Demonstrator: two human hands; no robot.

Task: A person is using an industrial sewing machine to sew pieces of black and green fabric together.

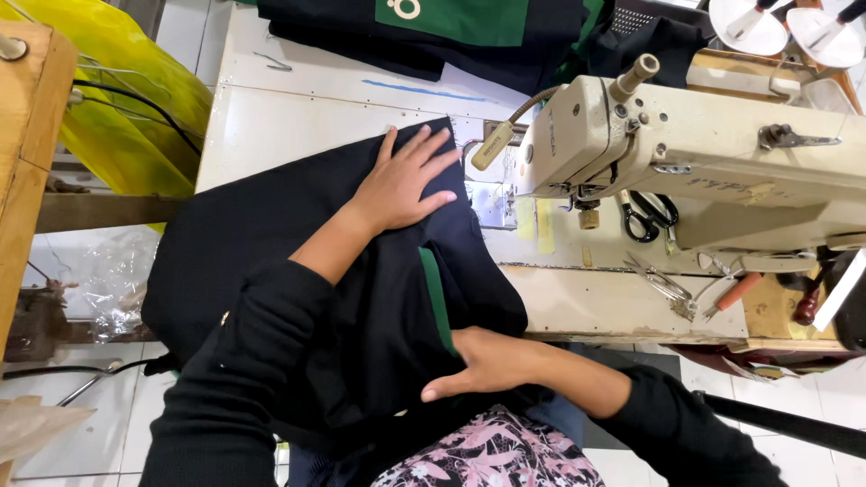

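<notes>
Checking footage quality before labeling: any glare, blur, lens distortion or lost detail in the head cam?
Head view: sharp overall, no motion blur on the left hand or right hand; wide-angle bend shows along the table edges; even light, soft shadows; the dark fabric is so dark that its folds barely read; the white dishes at top right are near blown out.
</notes>
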